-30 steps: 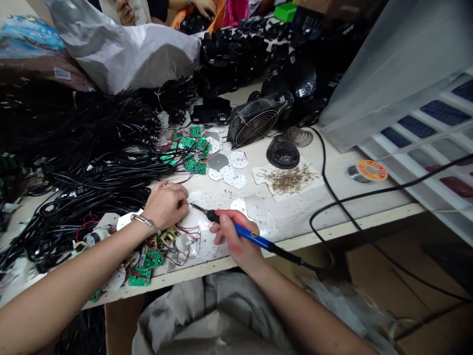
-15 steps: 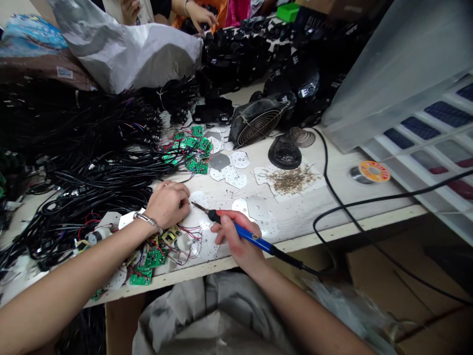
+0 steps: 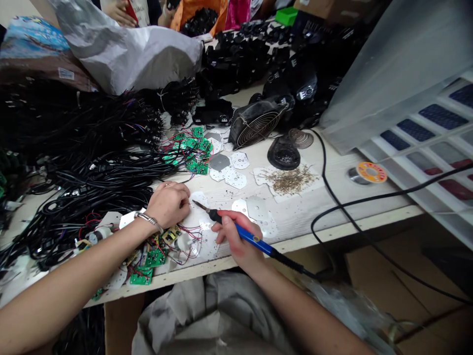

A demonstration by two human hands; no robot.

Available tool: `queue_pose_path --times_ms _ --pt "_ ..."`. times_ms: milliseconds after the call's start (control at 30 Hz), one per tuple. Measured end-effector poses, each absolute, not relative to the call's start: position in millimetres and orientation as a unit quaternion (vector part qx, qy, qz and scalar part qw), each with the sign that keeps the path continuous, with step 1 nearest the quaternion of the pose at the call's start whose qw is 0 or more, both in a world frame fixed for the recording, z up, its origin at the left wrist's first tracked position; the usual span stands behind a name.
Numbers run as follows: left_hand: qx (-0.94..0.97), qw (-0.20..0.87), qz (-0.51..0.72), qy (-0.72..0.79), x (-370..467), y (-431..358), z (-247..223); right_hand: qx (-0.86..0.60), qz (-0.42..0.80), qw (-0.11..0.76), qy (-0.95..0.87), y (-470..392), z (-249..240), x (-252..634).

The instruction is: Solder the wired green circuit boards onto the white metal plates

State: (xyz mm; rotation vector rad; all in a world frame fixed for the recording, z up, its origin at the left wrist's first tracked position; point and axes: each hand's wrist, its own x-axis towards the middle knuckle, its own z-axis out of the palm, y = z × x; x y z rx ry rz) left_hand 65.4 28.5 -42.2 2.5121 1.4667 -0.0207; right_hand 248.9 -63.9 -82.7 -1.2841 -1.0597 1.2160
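Note:
My right hand is closed around a blue soldering iron, its dark tip pointing left at my left hand. My left hand rests on the bench with fingers curled; whatever they pinch is hidden or too small to name. A pale octagonal plate lies by the left fingertips and the iron's tip. Below the left wrist are green circuit boards with thin red wires. More wired circuit boards sit beyond the hand, beside several white octagonal plates.
Black cables are heaped at the left. A caged fan, a black iron stand and a solder spool stand on the bench. The iron's cord loops right, near a plastic drawer unit. Another person's hand shows at the back.
The soldering iron's tip has shifted very slightly, and my left hand stays in place. At the back, another person's hand has drawn away from the orange bag.

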Motion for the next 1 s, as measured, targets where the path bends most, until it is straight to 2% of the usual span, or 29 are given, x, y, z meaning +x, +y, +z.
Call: queue_pose_path --times_ms 200,333,500,600,833,1000 --pt "0.855 0.124 -0.008 0.503 66.4 28.6 -41.2 -0.535 0.493 0.513 -0.454 -64.6 -85.9 250.3" --pt "0.854 0.138 -0.017 0.501 64.6 29.3 -39.8 -0.527 0.419 0.522 -0.524 -60.2 -85.9 249.5" --pt "0.857 0.181 -0.012 0.483 56.6 33.2 -41.1 -0.474 0.337 0.445 -0.680 -48.3 -90.4 245.6" --pt "0.845 0.193 0.007 0.499 57.2 34.8 -41.4 -0.462 0.310 0.436 -0.707 -46.1 -96.0 243.1" --pt "0.826 0.128 -0.051 0.547 70.6 30.7 -38.2 -0.473 0.352 0.449 -0.671 -49.2 -94.7 244.5" --pt "0.842 0.116 -0.044 0.526 69.0 30.9 -40.5 -0.523 0.403 0.504 -0.557 -60.1 -86.9 248.8"
